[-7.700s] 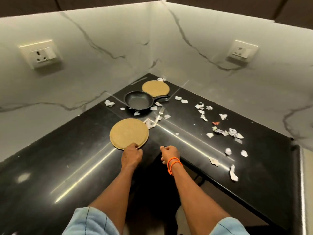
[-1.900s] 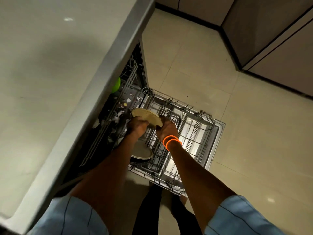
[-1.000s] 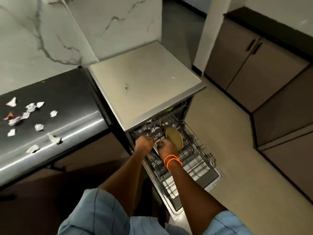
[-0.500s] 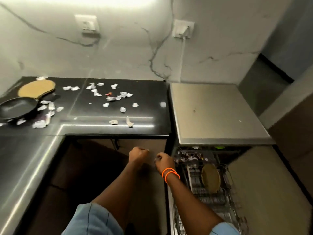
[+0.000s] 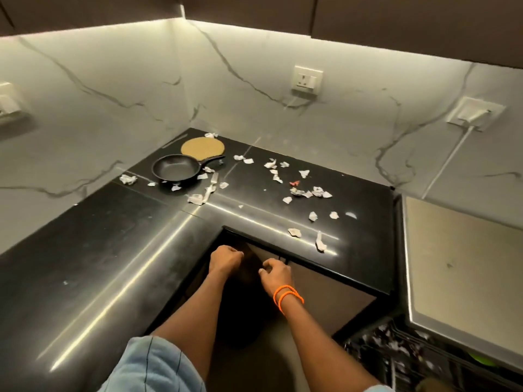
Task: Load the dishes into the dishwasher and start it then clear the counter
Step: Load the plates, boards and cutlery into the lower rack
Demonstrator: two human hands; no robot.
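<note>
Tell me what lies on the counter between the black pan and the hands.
In the head view, a fork and paper scraps lie just before the pan; from there to the hands the black counter is bare.

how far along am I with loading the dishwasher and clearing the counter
Done: at most some loading; the dishwasher stands open at lower right, contents blurred. In hand: nothing; the left hand and right hand hang curled and empty before the counter. Left: the black pan, the tan plate behind it, a fork, the paper scraps, then starting the machine.
</note>
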